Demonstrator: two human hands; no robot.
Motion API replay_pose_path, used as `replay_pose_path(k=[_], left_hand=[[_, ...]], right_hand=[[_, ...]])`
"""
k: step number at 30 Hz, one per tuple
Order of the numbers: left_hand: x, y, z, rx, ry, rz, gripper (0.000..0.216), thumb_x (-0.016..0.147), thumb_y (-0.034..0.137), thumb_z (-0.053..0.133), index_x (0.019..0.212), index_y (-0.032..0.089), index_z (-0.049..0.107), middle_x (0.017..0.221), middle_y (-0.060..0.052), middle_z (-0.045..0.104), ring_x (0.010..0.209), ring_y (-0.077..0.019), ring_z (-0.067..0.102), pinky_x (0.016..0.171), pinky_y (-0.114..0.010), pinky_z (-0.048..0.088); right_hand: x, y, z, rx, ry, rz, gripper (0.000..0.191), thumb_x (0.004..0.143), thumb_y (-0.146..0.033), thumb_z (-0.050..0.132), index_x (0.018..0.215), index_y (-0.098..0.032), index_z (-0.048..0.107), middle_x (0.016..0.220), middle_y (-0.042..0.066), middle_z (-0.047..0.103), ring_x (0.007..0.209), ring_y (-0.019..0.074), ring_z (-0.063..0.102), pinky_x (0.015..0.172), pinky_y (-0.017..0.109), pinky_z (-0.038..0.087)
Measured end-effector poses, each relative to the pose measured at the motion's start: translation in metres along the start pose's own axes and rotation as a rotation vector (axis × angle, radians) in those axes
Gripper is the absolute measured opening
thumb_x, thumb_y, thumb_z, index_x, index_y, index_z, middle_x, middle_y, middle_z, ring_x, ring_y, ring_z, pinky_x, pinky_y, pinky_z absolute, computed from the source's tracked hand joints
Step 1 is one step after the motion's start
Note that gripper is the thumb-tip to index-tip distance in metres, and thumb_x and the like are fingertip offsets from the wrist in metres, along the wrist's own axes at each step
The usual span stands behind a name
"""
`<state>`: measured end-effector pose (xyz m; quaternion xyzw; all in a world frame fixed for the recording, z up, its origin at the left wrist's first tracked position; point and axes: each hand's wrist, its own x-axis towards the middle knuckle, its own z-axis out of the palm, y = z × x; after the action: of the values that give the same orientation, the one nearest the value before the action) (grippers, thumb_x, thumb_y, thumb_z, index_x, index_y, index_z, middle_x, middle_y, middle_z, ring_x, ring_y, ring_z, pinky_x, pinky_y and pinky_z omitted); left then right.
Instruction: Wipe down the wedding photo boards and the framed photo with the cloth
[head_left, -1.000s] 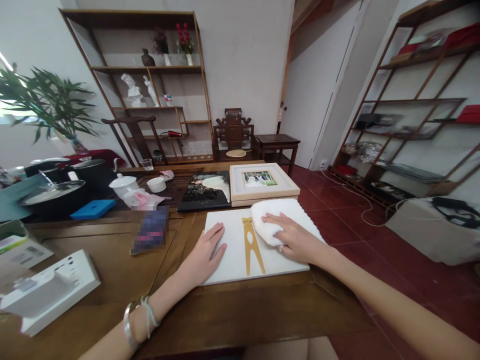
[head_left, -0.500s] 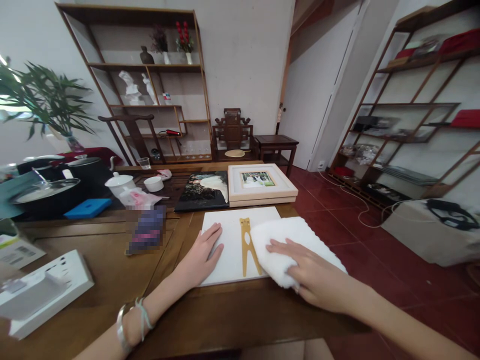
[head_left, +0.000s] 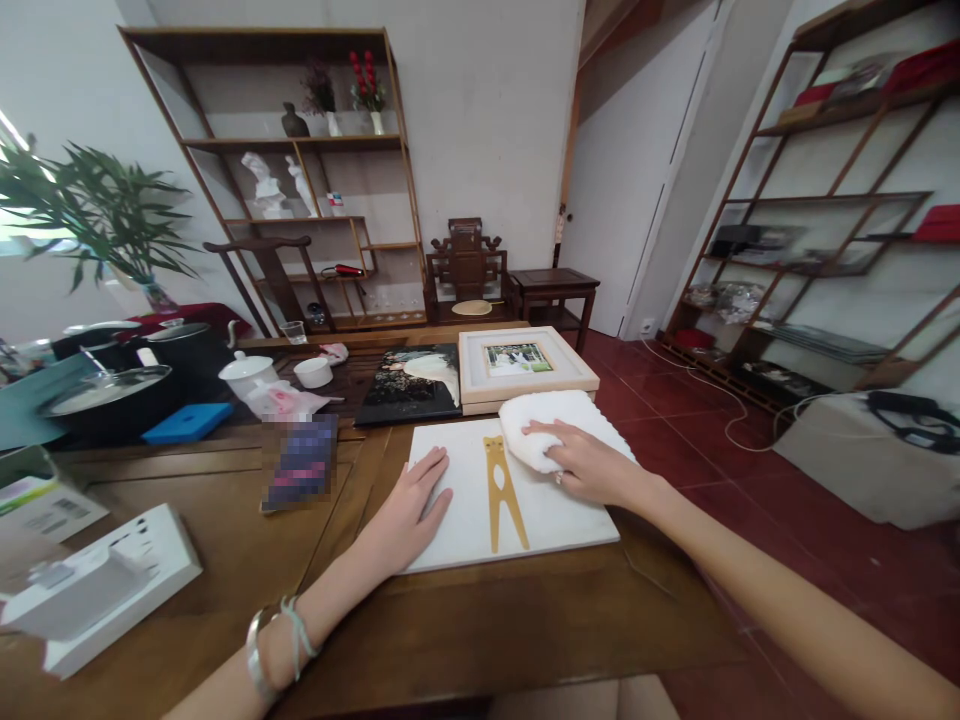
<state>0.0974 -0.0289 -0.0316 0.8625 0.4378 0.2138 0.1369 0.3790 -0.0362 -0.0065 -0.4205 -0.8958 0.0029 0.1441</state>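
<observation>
A white board (head_left: 525, 515) with a yellow clothes-peg-shaped figure (head_left: 501, 490) lies on the wooden table (head_left: 450, 630) in front of me. My left hand (head_left: 409, 510) rests flat and open on the board's left part. My right hand (head_left: 585, 462) presses a white folded cloth (head_left: 540, 425) onto the board's far right corner, fingers curled over the cloth.
Behind the board lie a dark photo print (head_left: 411, 382) and a white framed picture (head_left: 525, 363). To the left are a white box (head_left: 97, 590), a blurred item (head_left: 300, 462), a blue pad (head_left: 186, 421), pots and white bowls. The table's right edge drops to red floor.
My right hand slid the cloth from the board's near right edge back up to its far right corner. The left hand stayed flat on the board.
</observation>
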Motion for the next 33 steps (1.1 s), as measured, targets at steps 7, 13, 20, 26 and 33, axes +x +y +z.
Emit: replay_pose_path(k=[7, 13, 20, 26, 33], left_hand=[[0.0, 0.001, 0.0, 0.017, -0.005, 0.008, 0.043, 0.089, 0.028, 0.038, 0.129, 0.014, 0.044, 0.139, -0.013, 0.04, 0.13, -0.0253, 0.033, 0.107, -0.049, 0.023], [0.0, 0.001, 0.001, 0.019, 0.0, 0.006, 0.044, 0.088, 0.029, 0.038, 0.129, 0.014, 0.044, 0.139, -0.014, 0.04, 0.13, -0.0258, 0.033, 0.107, -0.049, 0.023], [0.001, 0.003, -0.001, 0.011, -0.013, -0.01, 0.045, 0.088, 0.03, 0.037, 0.128, 0.011, 0.045, 0.138, -0.016, 0.04, 0.13, -0.0269, 0.033, 0.107, -0.05, 0.023], [0.0, -0.001, 0.0, 0.021, -0.023, -0.002, 0.046, 0.089, 0.031, 0.036, 0.129, 0.011, 0.043, 0.139, -0.015, 0.039, 0.13, -0.026, 0.031, 0.108, -0.05, 0.022], [0.0, -0.001, 0.001, 0.024, -0.021, -0.005, 0.045, 0.089, 0.029, 0.037, 0.13, 0.012, 0.043, 0.14, -0.015, 0.038, 0.131, -0.026, 0.031, 0.108, -0.049, 0.021]], right_hand=[[-0.059, -0.054, -0.013, -0.001, -0.107, -0.029, 0.026, 0.062, 0.001, 0.046, 0.071, -0.016, 0.064, 0.136, 0.013, 0.041, 0.131, 0.0255, 0.025, 0.109, 0.046, 0.023], [-0.08, -0.076, -0.019, 0.046, -0.13, -0.019, 0.03, 0.06, 0.001, 0.046, 0.074, -0.02, 0.063, 0.138, 0.007, 0.039, 0.132, 0.0241, 0.024, 0.109, 0.044, 0.024], [-0.018, -0.029, -0.004, 0.098, -0.016, 0.042, 0.026, 0.065, 0.0, 0.045, 0.077, -0.014, 0.063, 0.131, 0.016, 0.047, 0.126, 0.0258, 0.035, 0.106, 0.047, 0.025], [0.009, -0.006, 0.002, 0.062, 0.036, 0.034, 0.033, 0.065, 0.001, 0.043, 0.087, -0.013, 0.063, 0.129, 0.015, 0.049, 0.127, 0.0257, 0.035, 0.105, 0.046, 0.027], [-0.04, -0.047, -0.01, 0.073, -0.064, 0.024, 0.026, 0.064, 0.001, 0.044, 0.073, -0.015, 0.063, 0.133, 0.014, 0.045, 0.129, 0.025, 0.03, 0.109, 0.046, 0.022]])
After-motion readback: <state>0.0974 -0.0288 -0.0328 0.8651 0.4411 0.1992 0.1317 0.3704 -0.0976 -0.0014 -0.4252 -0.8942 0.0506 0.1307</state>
